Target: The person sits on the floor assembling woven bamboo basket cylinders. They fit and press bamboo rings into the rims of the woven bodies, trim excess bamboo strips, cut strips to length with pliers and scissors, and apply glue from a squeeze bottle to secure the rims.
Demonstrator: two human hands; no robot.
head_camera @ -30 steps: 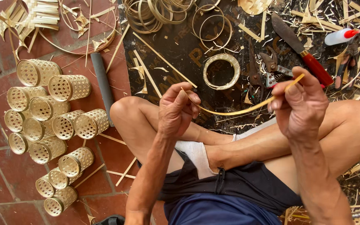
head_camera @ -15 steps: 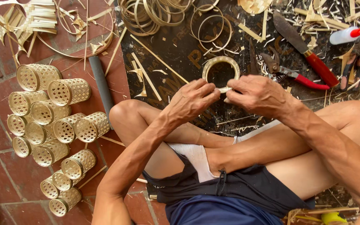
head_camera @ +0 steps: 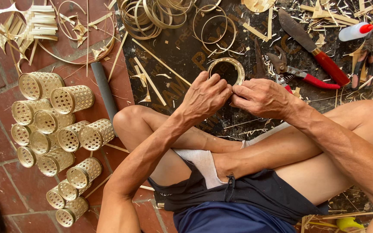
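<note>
the near edge of the pale coiled bamboo strip ring (head_camera: 226,69) is hidden behind the left hand (head_camera: 204,96) and right hand (head_camera: 262,97), both grips pinched together on it.

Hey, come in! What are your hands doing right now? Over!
Left hand and right hand together, pinching a bamboo ring. Red-handled pruners just beside right hand. Woven cups lying off to the left. Over.

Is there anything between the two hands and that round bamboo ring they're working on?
Nothing visible. The left hand and right hand both pinch the near rim of the pale round bamboo strip ring directly. The red-handled pruning shears lie off to the ring's right, apart from it.
</note>
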